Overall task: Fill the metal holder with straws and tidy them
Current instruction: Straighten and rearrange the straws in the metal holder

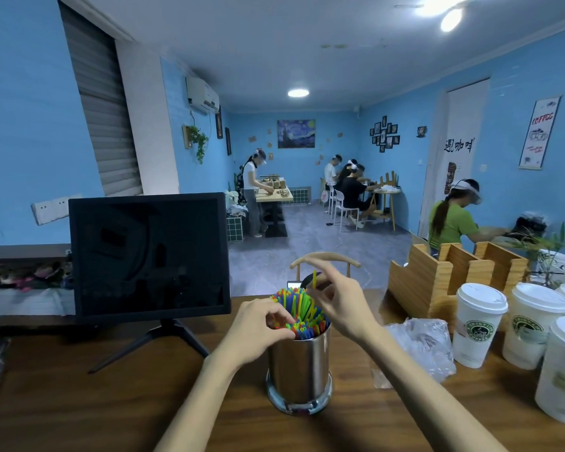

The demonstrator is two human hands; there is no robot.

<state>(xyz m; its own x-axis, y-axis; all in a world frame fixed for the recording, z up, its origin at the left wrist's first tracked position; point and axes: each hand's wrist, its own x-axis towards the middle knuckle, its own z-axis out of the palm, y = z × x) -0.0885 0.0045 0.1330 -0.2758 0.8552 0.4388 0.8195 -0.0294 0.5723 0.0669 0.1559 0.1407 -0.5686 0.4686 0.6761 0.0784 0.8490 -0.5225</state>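
A shiny metal holder [299, 370] stands upright on the wooden counter [111, 402], packed with several colourful straws [302, 309] that stick out of its top. My left hand [258, 331] is at the holder's left rim, fingers curled round straw tops on that side. My right hand [336, 305] hovers over the right side and pinches a single yellow straw [314, 278] that stands higher than the others.
A dark monitor [149, 256] on a tripod stand is left of the holder. A crumpled clear plastic bag [421, 344], lidded paper cups [478, 324] and a wooden organiser [450, 278] fill the right. People work at tables farther back.
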